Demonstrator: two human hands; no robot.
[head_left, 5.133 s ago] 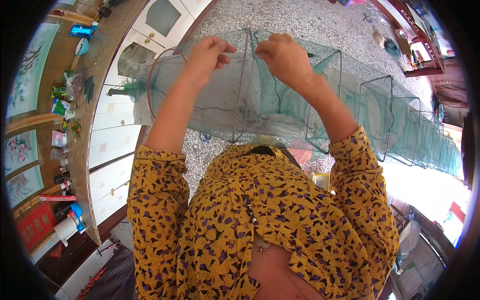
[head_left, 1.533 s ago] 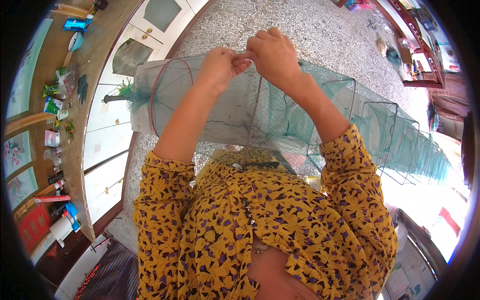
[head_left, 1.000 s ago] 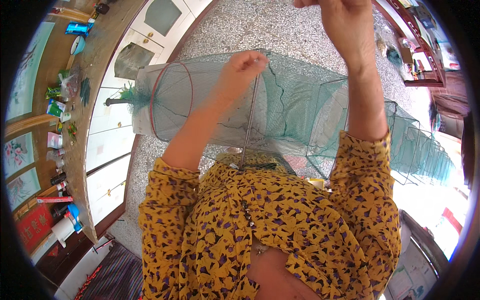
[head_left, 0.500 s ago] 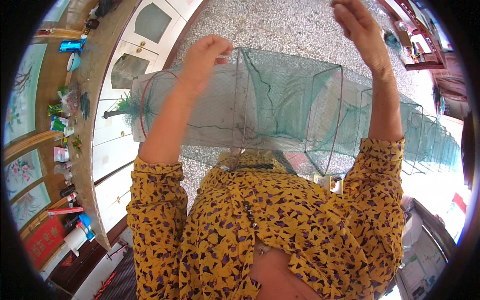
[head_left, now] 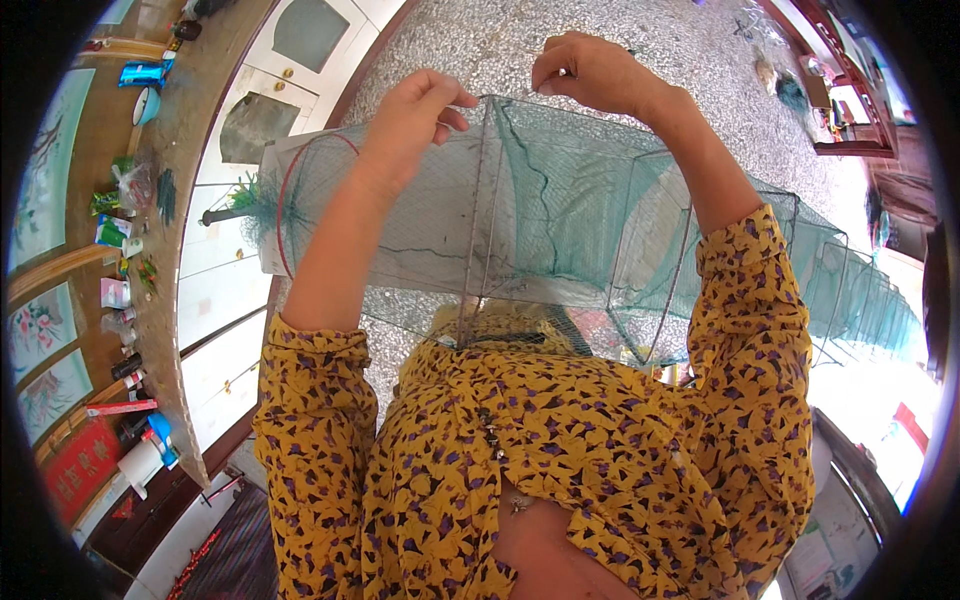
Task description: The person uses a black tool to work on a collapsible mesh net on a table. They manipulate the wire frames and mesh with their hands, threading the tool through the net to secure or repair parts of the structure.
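Note:
A long green net trap [head_left: 560,220] on square wire frames stretches across my lap, from a round red-rimmed hoop end [head_left: 300,210] at the left to far right. My left hand [head_left: 415,110] pinches the netting at the top of a wire frame. My right hand [head_left: 590,72] is raised just right of it, fingers closed on the top edge of the net, perhaps on a thin thread that I cannot make out. Both forearms come up from yellow patterned sleeves.
A speckled stone floor [head_left: 560,40] lies under the trap. At the left runs a wooden counter [head_left: 170,300] with bottles, packets and a bowl, beside white cabinet doors [head_left: 290,50]. Shelves with clutter [head_left: 840,90] stand at the upper right.
My right hand, raised high a second ago, has come back down to the net's top edge. My left hand kept its hold on the frame. The trap shifted slightly.

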